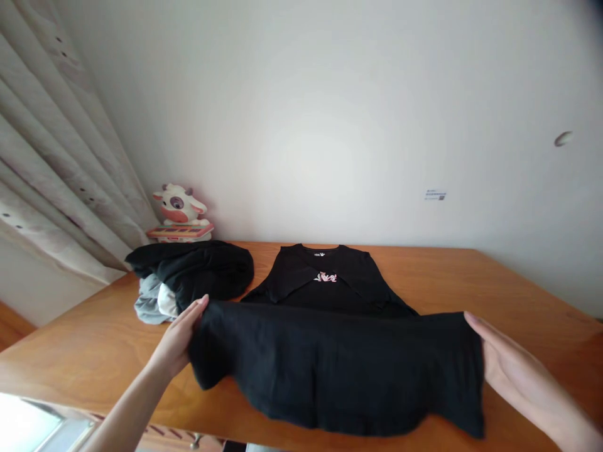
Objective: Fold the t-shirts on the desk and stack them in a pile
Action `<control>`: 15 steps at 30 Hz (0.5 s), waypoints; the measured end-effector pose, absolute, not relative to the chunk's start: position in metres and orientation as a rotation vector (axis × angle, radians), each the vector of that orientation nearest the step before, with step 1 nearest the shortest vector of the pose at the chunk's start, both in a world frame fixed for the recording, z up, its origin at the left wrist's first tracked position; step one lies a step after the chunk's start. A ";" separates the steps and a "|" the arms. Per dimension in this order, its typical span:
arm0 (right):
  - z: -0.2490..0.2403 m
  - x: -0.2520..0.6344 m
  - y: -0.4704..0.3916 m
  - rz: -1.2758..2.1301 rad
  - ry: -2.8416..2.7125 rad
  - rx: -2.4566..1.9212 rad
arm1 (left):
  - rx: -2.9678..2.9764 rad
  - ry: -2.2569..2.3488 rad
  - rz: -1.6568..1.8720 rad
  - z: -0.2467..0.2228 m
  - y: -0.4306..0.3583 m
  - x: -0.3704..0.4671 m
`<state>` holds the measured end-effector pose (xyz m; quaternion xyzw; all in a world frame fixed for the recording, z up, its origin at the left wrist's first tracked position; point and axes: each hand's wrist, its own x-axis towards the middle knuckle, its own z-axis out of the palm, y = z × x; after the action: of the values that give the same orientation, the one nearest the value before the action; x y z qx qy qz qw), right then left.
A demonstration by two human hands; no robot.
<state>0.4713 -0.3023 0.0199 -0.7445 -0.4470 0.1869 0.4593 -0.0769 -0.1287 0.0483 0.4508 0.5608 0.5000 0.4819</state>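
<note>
A black T-shirt with a small pink and white print is spread on the wooden table, its neckline toward the wall and its sleeves laid inward over the front. The near part of the shirt is raised off the tabletop and stretched wide between my hands, its edge hanging down. My left hand pinches the left corner, thumb on top. At the right corner, my right hand grips the cloth with its thumb over the edge; its other fingers are partly hidden behind the fabric.
On the wooden table, a heap of black clothes with grey and white cloth lies at left. Behind it stands a cow-shaped toy keyboard. A curtain hangs at far left; a white wall borders the back.
</note>
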 end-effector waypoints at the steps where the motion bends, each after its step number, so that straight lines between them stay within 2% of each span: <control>1: 0.021 0.469 -0.299 0.528 -1.075 -1.810 | 1.092 1.333 1.203 0.048 -0.128 -0.072; 5: 0.015 0.470 -0.311 0.801 -1.045 -1.953 | 1.290 1.237 0.905 0.040 -0.138 -0.074; 8: 0.006 0.475 -0.327 0.785 -1.159 -2.121 | 1.467 1.201 0.707 0.032 -0.146 -0.087; 15: -0.005 0.496 -0.336 0.536 -1.221 -1.963 | 1.580 1.252 0.802 0.034 -0.150 -0.122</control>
<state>0.4961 -0.3356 -0.0051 -0.7669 -0.4769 0.2094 0.3749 -0.1222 -0.1496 0.0341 0.6438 0.5102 0.3270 0.4672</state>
